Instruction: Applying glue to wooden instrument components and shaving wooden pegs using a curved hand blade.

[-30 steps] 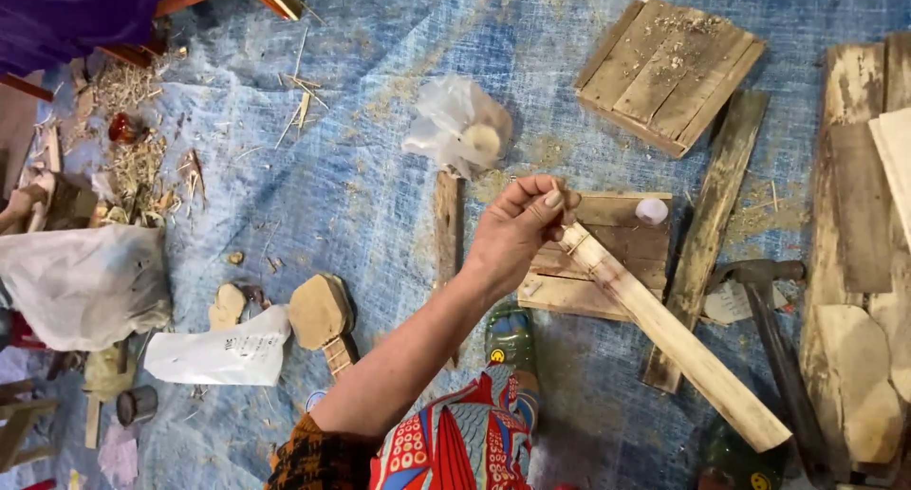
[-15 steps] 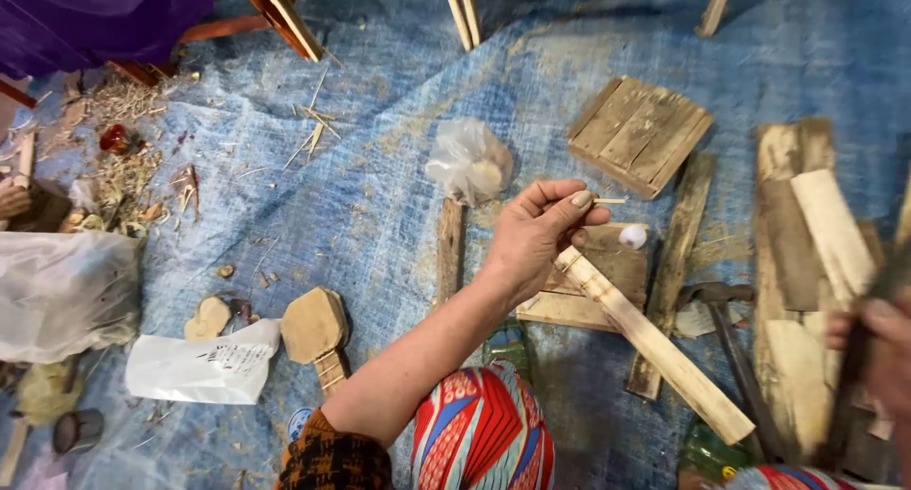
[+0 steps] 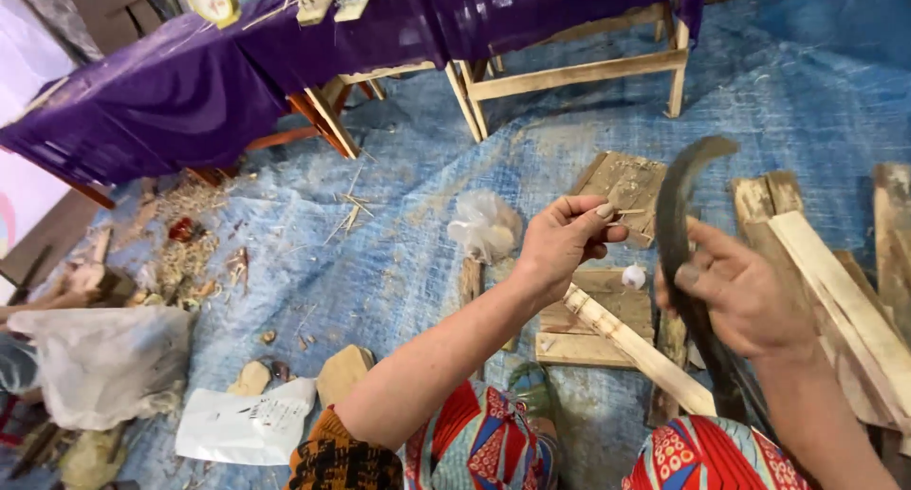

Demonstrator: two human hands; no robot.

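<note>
Since half a second ago, the right hand [image 3: 745, 295] is coming fully into view from the right edge, and it is bringing up a dark curved blade [image 3: 678, 215] that was barely showing before; the camera is tilting up as well, so a purple cloth [image 3: 285, 54] and a wooden frame [image 3: 579, 73] are now appearing at the top.

Item, right hand: fingers are wrapping tight round the blade's lower part, and the curved tip is standing above the knuckles.

Item, left hand [image 3: 560, 248]: thumb and forefinger are pinching a thin sliver [image 3: 631, 212], while the other fingers are curling loosely. It is hovering just above the pale stick [image 3: 636, 352], which is lying slantwise across a flat board [image 3: 593, 343] on the blue tarp [image 3: 399, 262] (not touching the hand, as far as can be seen).

Judgement: blade and sliver are now close together, side by side, so the cutting tool is being readied near the small piece.

Containers: a clear bag [image 3: 484, 224] is sitting just left of the left hand, holding something pale that cannot be made out. A grey-white sack [image 3: 109, 362] is slumping at the left edge, contents hidden. A flat white packet [image 3: 247, 424] is lying beside it, near a small wood block [image 3: 342, 371].

Loose planks [image 3: 826, 262] are lying at the right.
</note>
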